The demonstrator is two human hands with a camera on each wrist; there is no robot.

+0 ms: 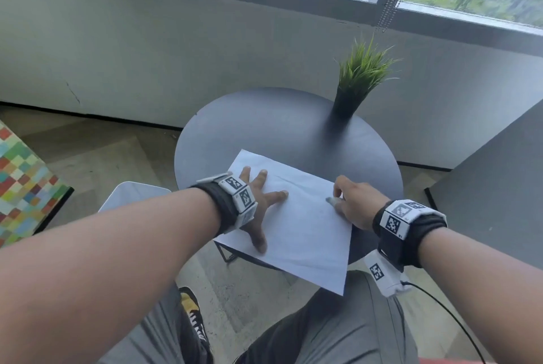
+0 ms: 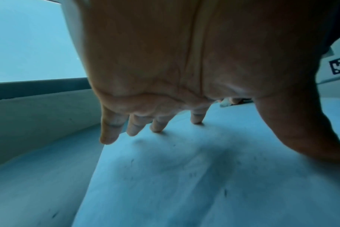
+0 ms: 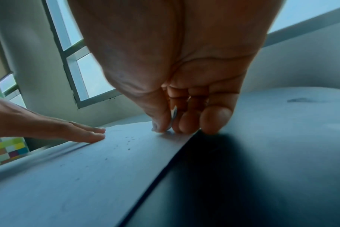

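On the round dark table (image 1: 264,125), overhanging its near rim, lies the white paper sheet (image 1: 308,234). The left hand (image 1: 258,206) presses it flat with fingers spread straight. The right hand (image 1: 357,205) curls at its right edge. The right wrist view best shows a small silvery piece (image 3: 174,112) pinched between thumb and finger.

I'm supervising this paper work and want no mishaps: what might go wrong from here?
1. The white paper sheet overhangs the round dark grey table toward the knees; if the pressing left hand lifts, it may slide off.
2. The right hand pinches a small pale object at the sheet's right edge, so it might slip off or crease it.
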